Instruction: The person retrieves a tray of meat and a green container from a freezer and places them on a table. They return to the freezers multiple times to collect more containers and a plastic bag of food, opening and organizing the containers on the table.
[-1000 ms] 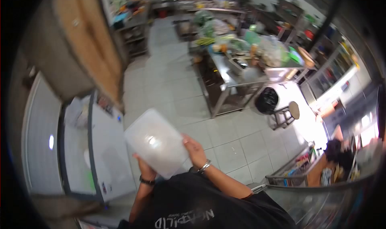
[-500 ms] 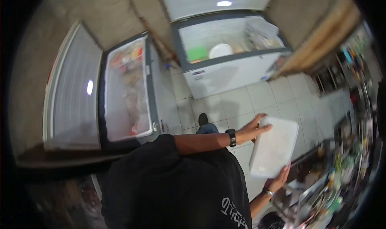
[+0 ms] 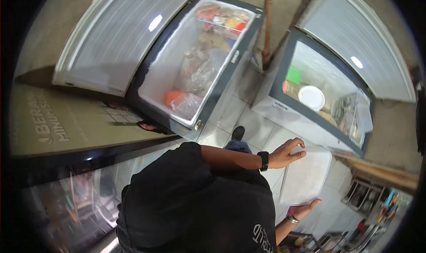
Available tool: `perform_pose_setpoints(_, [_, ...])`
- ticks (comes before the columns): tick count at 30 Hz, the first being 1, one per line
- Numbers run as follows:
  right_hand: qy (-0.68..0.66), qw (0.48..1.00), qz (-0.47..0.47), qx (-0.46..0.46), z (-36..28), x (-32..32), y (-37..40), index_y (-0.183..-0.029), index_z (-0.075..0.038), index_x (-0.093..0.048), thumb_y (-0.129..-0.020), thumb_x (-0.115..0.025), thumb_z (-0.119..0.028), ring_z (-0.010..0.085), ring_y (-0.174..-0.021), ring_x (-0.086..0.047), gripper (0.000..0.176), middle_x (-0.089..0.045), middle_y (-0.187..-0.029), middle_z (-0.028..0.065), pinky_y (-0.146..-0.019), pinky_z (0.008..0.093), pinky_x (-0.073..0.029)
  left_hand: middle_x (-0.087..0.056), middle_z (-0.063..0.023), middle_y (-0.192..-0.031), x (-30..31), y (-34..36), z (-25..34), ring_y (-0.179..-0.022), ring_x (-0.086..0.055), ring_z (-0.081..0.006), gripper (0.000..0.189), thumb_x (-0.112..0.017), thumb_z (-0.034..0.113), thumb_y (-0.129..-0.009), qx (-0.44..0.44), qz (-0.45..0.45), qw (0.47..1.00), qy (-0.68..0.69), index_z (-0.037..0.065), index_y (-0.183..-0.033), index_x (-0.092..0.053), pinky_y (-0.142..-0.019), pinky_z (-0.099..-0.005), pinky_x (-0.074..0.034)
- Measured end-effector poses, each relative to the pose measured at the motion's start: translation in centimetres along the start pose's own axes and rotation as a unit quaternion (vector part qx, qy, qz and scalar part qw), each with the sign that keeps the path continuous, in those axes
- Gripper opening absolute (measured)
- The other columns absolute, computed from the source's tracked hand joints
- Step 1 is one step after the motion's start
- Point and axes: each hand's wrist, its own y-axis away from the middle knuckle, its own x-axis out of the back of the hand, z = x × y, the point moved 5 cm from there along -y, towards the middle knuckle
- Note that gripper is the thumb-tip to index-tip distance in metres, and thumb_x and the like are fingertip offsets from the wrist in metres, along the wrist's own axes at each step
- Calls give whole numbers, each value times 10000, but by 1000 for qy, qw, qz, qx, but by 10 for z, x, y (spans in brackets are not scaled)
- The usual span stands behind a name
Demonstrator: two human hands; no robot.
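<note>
A white rectangular container (image 3: pixel 306 175) is held between my two hands, tilted, with its broad pale face toward the camera. My left hand (image 3: pixel 286 154), below a black wristwatch, grips its upper left corner with bent fingers. Against the lower edge rests my right hand (image 3: pixel 304 210), palm turned up and a metal bracelet at the wrist; some of its fingers are hidden behind the container. The contents cannot be made out.
An open chest freezer (image 3: pixel 166 71) with bagged items stands at upper left. Another open freezer (image 3: pixel 330 66) at upper right holds a round white lid (image 3: pixel 311 98) and a green item (image 3: pixel 294 75). Cluttered racks (image 3: pixel 364 197) are at lower right; a glass-fronted cabinet (image 3: pixel 82 195) is at lower left.
The view has swung toward the left, so both freezers appear further right and more of the left one shows. The container stays in both hands, now slightly lower in view.
</note>
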Motion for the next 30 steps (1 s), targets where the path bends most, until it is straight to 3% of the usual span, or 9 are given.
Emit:
perform_pose_setpoints(2, [-45,996,-60,-46,1,-44,-17,-1462,37,-106,-914,-411,-602,262,-1406,-154,895,-97,-1543,150,-1143,384,-126,-491,-141,-1105,25,-12,-3,-1025,-493,-272,380,-549,398,-928,-38,16,999,-15,91,-1117,-429,-834,-369,-413])
perform_pose_setpoints(5, [90,995,-1,37,-2,-74,-52,-1451,52,-139,-898,-420,-626,269,-1400,-167,919,-117,-1537,163,-1137,384,-136,-503,-178,-1079,66,-22,7,-991,-522,-305,467,-598,405,-898,-45,-6,999,-19,65,-1137,-387,-785,-363,-446])
perform_pose_setpoints(7, [107,993,-38,38,5,-87,-89,-1359,93,-333,-915,-391,-623,287,-1286,-362,844,-351,-1430,172,-1084,384,-259,-527,-173,-1055,85,-22,3,-1028,-531,-317,475,-651,357,-866,71,-94,993,-19,44,-1110,-392,-879,-387,-406])
perform_pose_setpoints(11, [112,974,-198,7,11,-133,-137,-1343,49,-373,-946,-363,-575,277,-1247,-400,739,-396,-1382,180,-1064,405,-285,-560,-221,-1143,106,-25,-16,-1016,-562,-352,637,-616,404,-878,70,46,996,-33,13,-1304,-348,-870,-393,-423])
perform_pose_setpoints(14, [187,935,-291,77,4,-188,-145,-1274,35,-458,-973,-341,-522,268,-1134,-497,645,-509,-1253,170,-998,395,-370,-547,-252,-1188,130,-34,-11,-1117,-518,-359,728,-501,570,-882,80,100,991,-32,-31,-1290,-444,-961,-402,-385])
perform_pose_setpoints(17, [294,889,-321,139,0,-241,-138,-1237,8,-497,-980,-353,-487,259,-1068,-533,576,-549,-1178,155,-946,390,-415,-568,-231,-1187,153,-29,-32,-1123,-520,-368,688,-485,583,-883,136,194,969,-74,-35,-1175,-562,-954,-404,-395])
perform_pose_setpoints(24, [202,860,-467,24,23,-308,-152,-1345,4,-403,-974,-373,-498,237,-1174,-466,625,-472,-1316,122,-1004,381,-364,-662,-185,-811,197,-33,-38,-768,-656,-297,618,-516,586,-871,181,367,908,-87,-2,-983,-668,-706,-380,-492])
perform_pose_setpoints(26, [243,843,-467,-110,41,-310,-163,-1388,6,-345,-964,-367,-540,242,-1213,-455,693,-446,-1354,139,-1006,364,-365,-658,-182,-790,194,-40,-49,-757,-655,-271,621,-516,589,-872,167,389,905,-35,-5,-971,-671,-701,-367,-491])
perform_pose_setpoints(30, [274,820,-483,-139,36,-321,-176,-1354,43,-383,-913,-406,-621,252,-1143,-512,797,-494,-1305,153,-970,361,-396,-653,-177,-741,186,-59,-45,-736,-654,-226,636,-492,592,-886,181,404,896,16,-15,-922,-679,-679,-336,-493])
